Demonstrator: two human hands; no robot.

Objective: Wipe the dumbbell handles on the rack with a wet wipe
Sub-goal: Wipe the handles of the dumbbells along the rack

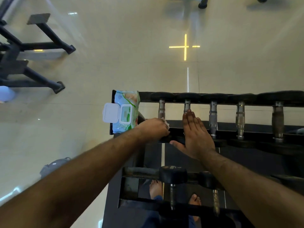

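Note:
A black rack (pixel 256 127) holds several dumbbells with metal handles on its top tier. My left hand (pixel 153 129) grips a white wet wipe (pixel 166 123) around the lower part of the leftmost dumbbell handle (pixel 161 108). My right hand (pixel 196 134) lies flat with straight fingers over the second dumbbell's handle (pixel 187 105), covering most of it. The wet wipe pack (pixel 125 111), green and blue with its white lid flipped open, lies on the rack's left end.
A lower tier carries more dumbbells (pixel 172 176). Bare feet (pixel 156 189) show below the rack. Black bench legs (pixel 49 40) stand on the glossy tiled floor at the left. A grey kettlebell (pixel 52 167) sits on the floor by my left forearm.

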